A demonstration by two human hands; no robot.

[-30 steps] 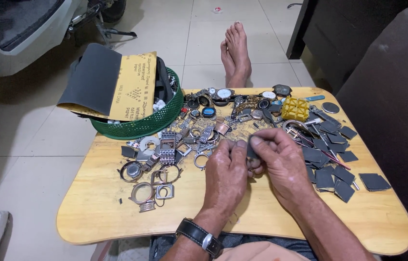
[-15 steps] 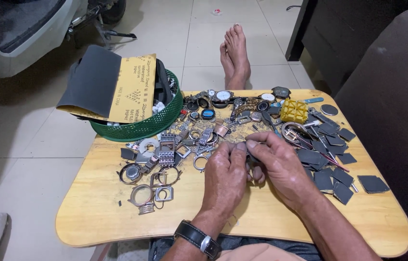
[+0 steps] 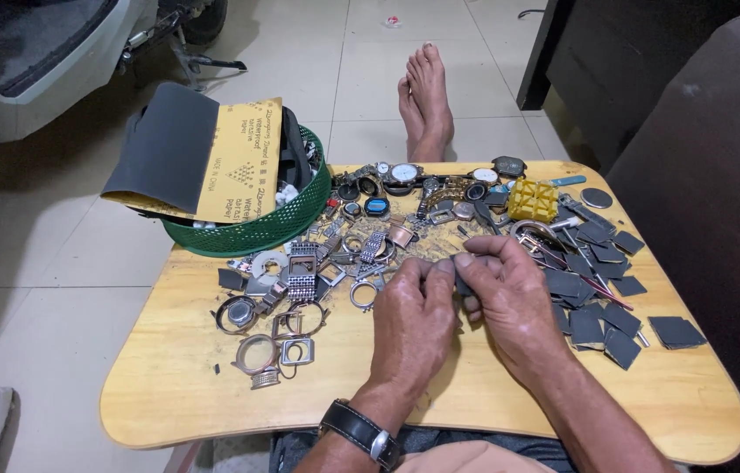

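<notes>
Both hands meet at centre of the wooden worktop (image 3: 169, 385): left hand (image 3: 414, 324) & right hand (image 3: 510, 302) pinch a small dark part (image 3: 460, 282) between closed fingers (image 3: 475, 260), apparently rubbing or fitting it. Next move likely needs a steady, fine grip. Close by: loose watch cases (image 3: 258, 352), metal bands (image 3: 302, 271), grey sandpaper squares (image 3: 602, 324), yellow block (image 3: 532, 200), green basket (image 3: 265, 229) w/ sandpaper sheets. Clutter crowds hands on both sides.
</notes>
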